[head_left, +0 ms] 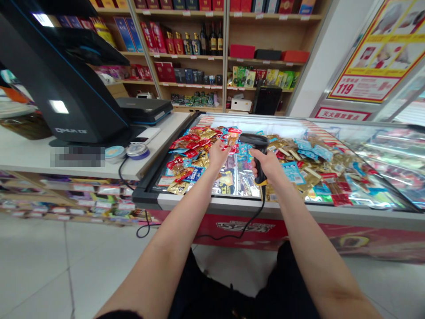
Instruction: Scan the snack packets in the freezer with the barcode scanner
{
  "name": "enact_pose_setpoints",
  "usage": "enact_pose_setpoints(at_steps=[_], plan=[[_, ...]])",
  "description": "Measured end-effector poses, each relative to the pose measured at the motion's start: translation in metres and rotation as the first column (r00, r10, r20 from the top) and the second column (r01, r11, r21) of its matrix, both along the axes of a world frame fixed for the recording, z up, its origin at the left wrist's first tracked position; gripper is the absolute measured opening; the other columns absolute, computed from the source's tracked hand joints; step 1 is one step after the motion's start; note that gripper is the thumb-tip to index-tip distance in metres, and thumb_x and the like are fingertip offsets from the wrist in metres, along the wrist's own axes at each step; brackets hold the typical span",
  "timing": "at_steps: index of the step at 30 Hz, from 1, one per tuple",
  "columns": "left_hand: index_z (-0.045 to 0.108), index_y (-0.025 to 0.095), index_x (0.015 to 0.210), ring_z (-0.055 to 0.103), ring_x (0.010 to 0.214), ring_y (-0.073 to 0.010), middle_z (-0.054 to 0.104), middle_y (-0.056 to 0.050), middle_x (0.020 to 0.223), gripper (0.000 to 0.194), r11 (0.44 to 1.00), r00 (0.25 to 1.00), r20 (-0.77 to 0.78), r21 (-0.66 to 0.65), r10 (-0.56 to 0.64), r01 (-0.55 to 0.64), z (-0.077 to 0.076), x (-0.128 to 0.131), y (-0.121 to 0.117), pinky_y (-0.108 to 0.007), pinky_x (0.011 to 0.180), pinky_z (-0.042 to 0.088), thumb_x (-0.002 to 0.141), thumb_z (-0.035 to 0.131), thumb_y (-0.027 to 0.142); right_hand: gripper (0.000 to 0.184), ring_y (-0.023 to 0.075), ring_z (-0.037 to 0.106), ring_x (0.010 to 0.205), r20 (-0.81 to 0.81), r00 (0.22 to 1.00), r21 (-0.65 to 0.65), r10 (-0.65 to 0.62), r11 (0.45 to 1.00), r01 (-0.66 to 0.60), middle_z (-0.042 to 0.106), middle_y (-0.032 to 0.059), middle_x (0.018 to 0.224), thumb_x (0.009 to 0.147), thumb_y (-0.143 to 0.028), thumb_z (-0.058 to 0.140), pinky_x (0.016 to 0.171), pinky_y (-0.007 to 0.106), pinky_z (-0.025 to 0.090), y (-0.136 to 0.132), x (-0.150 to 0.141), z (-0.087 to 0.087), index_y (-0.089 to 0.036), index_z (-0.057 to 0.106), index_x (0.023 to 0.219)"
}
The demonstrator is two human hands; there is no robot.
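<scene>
My right hand (267, 166) is wrapped round the handle of a black barcode scanner (254, 141), whose head points left. A black cord hangs from the handle's bottom. My left hand (218, 154) pinches a small red-and-gold snack packet (232, 138) in front of the scanner head. Both hands are above the glass top of a chest freezer (237, 166). Left of my left hand lies a heap of red, gold and blue snack packets (189, 144). To the right of the scanner is another heap of gold, blue and red packets (308, 159).
A checkout terminal (79, 88) and a flat scale (144, 108) stand on the white counter (116, 170) at left, with two round tubs near its edge. The scanner cord (245, 228) loops along the freezer front. Shelves of boxes and bottles (189, 44) line the back.
</scene>
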State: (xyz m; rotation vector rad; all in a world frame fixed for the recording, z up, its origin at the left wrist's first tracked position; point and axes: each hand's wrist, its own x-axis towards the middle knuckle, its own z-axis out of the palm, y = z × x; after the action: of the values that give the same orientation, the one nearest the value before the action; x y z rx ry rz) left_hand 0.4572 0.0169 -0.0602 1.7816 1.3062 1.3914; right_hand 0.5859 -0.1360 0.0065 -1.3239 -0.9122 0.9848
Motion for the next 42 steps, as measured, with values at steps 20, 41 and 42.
enact_pose_setpoints(at_steps=[20, 41, 42], plan=[[0.047, 0.023, 0.065, 0.057, 0.071, -0.0193, 0.056, 0.002, 0.067, 0.032, 1.000, 1.000, -0.012, 0.000, -0.004, 0.004, 0.000, 0.001, -0.001, -0.030, 0.074, 0.044, 0.075, 0.078, 0.022, 0.029, 0.0097, 0.045, 0.034, -0.010, 1.000, -0.001, 0.008, 1.000, -0.008, 0.051, -0.0040, 0.047, 0.078, -0.037, 0.073, 0.031, 0.021, 0.037, -0.004, 0.001, 0.001, -0.022, 0.050, 0.068], [0.058, 0.016, 0.072, 0.071, 0.076, -0.0152, 0.065, -0.001, 0.069, 0.023, 0.722, 0.750, 0.559, -0.347, -0.353, 0.598, 0.038, 0.135, -0.042, -0.034, 0.086, 0.060, 0.078, 0.075, 0.001, 0.024, 0.0126, 0.047, 0.036, -0.131, 0.944, 0.094, -0.302, 0.944, 0.315, 0.055, -0.0030, 0.048, 0.076, -0.032, 0.075, 0.031, 0.025, 0.039, -0.041, 0.091, -0.015, -0.022, 0.053, 0.073], [0.057, 0.015, 0.072, 0.070, 0.078, -0.0150, 0.065, -0.002, 0.070, 0.023, 0.688, 0.720, 0.593, -0.353, -0.359, 0.634, 0.039, 0.149, -0.046, -0.035, 0.089, 0.059, 0.078, 0.072, -0.002, 0.024, 0.0128, 0.047, 0.035, -0.137, 0.932, 0.090, -0.336, 0.932, 0.350, 0.054, -0.0031, 0.048, 0.076, -0.031, 0.074, 0.030, 0.025, 0.039, -0.045, 0.097, -0.016, -0.022, 0.052, 0.072]])
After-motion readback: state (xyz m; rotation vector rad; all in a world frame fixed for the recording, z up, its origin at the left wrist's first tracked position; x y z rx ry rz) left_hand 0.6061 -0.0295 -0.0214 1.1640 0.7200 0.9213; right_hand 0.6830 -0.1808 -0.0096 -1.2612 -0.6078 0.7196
